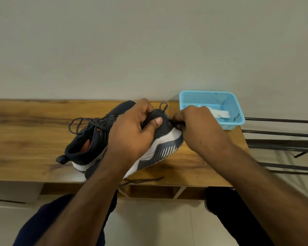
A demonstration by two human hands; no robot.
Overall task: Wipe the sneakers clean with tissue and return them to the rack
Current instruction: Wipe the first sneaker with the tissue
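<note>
1. Wooden bench top (25,132): a grained board set against a pale wall, carrying both sneakers and a basket.
2. Near sneaker (160,148): dark upper, white midsole with dark striping, tilted on its side so that the sole faces the viewer; its heel end, with pull loop, points toward the wall.
3. Far sneaker (89,139): same pattern, lying just behind and to the left of the first, touching it; collar open with an orange lining showing, laces loose across the board.
4. Left hand (132,132): fingers curled over the collar of the near sneaker and thumb pressed on its heel, gripping it.
5. Right hand (197,125): fingers curled tightly at the heel of the near sneaker, just above the white midsole (whether tissue sits inside this grip cannot be told; the fingertips hide it).
6. Blue basket (236,110): perforated plastic, at the right end of the bench against the wall, just behind the right hand.
7. Tissue (220,113): a white folded piece lying inside the basket.
8. Rack (283,134): dark metal bars running off to the right of the bench.
</note>
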